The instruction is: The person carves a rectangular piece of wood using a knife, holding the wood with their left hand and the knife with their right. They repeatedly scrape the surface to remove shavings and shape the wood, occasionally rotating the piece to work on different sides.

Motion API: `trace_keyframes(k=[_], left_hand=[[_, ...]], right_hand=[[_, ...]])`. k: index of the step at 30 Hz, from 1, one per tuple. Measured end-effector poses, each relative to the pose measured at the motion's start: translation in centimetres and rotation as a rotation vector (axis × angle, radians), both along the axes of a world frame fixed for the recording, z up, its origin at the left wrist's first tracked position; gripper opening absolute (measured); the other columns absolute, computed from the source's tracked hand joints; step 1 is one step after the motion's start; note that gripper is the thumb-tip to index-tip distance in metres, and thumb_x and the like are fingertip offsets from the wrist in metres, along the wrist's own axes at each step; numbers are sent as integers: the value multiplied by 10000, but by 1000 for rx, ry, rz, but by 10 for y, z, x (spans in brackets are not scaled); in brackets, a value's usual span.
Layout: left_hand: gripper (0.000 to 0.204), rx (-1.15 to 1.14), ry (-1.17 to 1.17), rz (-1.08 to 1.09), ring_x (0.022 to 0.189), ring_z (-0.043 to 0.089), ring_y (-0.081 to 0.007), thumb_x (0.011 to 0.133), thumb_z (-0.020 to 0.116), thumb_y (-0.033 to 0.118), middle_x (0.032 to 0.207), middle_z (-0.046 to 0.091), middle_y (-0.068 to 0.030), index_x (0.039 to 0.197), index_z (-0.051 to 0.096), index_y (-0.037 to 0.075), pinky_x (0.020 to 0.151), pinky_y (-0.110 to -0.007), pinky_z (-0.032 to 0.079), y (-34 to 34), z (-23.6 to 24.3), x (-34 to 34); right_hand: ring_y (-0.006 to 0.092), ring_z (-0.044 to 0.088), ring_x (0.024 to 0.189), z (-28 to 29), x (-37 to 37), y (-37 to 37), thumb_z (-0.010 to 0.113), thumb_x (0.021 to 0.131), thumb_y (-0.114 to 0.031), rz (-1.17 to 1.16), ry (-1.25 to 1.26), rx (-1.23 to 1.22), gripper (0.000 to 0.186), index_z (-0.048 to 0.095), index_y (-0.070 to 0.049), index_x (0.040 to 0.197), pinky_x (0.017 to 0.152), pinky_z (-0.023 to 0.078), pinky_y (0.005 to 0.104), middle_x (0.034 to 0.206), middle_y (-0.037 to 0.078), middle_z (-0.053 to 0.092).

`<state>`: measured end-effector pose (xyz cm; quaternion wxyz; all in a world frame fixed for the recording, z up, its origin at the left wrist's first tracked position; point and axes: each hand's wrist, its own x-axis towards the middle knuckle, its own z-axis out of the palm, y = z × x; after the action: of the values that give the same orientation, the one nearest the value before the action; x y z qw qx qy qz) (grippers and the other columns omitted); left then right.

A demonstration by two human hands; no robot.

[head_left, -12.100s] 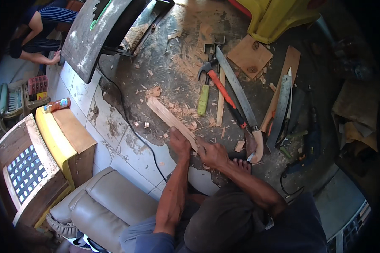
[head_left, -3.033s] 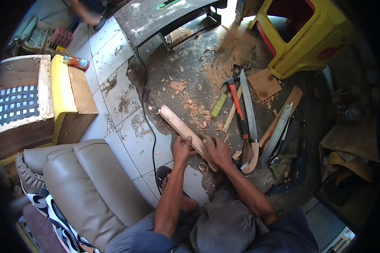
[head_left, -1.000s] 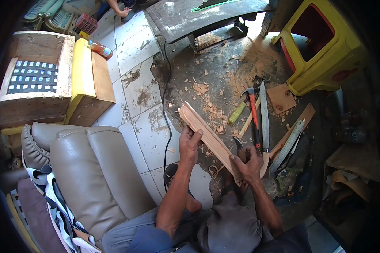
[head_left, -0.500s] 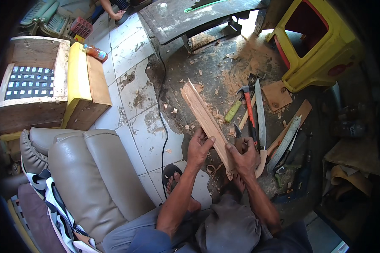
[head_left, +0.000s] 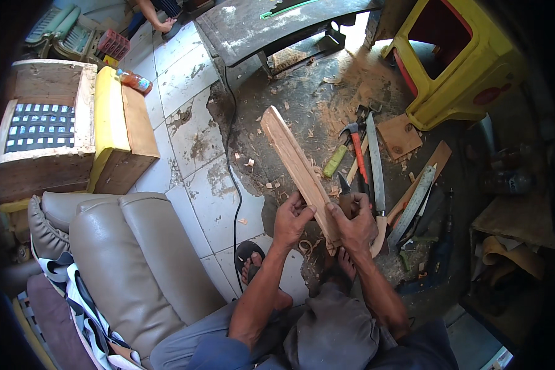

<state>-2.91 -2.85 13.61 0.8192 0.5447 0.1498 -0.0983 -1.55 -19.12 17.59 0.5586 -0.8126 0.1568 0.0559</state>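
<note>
A long, narrow piece of wood [head_left: 295, 157] with a pointed far end slants up and away to the left between my two hands. My left hand [head_left: 291, 223] grips its left edge, thumb pressed on the wood and fingers curled beneath. From the opposite side my right hand [head_left: 354, 227] holds the near part, thumb along the edge; some of its fingers are hidden. Beyond my right hand lie a hammer [head_left: 357, 154] with an orange and black handle, a green-handled tool [head_left: 335, 161] and a long blade [head_left: 375, 163] with a pale wooden handle.
Wood shavings litter the dark floor. A square board [head_left: 399, 136], a second long blade [head_left: 413, 203] and a drill-like tool [head_left: 439, 253] lie right. A dark bench [head_left: 246, 31], yellow plastic stool [head_left: 438, 92] and grey padded seat [head_left: 129, 253] stand around. A black cable [head_left: 233, 129] crosses white tiles.
The wood has tilted a little, its far end now slightly higher and further left in view. Both hands keep their hold. The whole view has shifted slightly.
</note>
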Motion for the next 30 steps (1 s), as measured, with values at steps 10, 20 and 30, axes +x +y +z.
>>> trace_keyframes(k=[10, 20, 30], left_hand=[[397, 137, -18, 238, 937, 714, -194, 958, 624, 143, 1128, 695, -156, 1287, 559, -70, 789, -344, 615, 28, 1, 9], [374, 97, -54, 401, 890, 703, -176, 958, 670, 174, 1068, 702, -130, 1236, 564, -53, 758, -328, 603, 49, 14, 13], [361, 49, -103, 431, 885, 653, -152, 926, 746, 163, 1001, 653, -113, 1154, 543, -30, 774, -309, 570, 32, 19, 9]], right_hand=[[115, 574, 716, 0, -4, -1, 848, 828, -226, 128, -58, 31, 401, 590, -8, 1043, 654, 493, 305, 810, 65, 638], [104, 574, 738, -1, -14, -16, 816, 835, -265, 204, 196, 262, 427, 576, -25, 1094, 664, 465, 282, 832, 44, 640], [125, 580, 779, 3, -17, -28, 805, 804, -338, 218, 152, 164, 393, 654, -34, 1002, 747, 484, 303, 847, 33, 652]])
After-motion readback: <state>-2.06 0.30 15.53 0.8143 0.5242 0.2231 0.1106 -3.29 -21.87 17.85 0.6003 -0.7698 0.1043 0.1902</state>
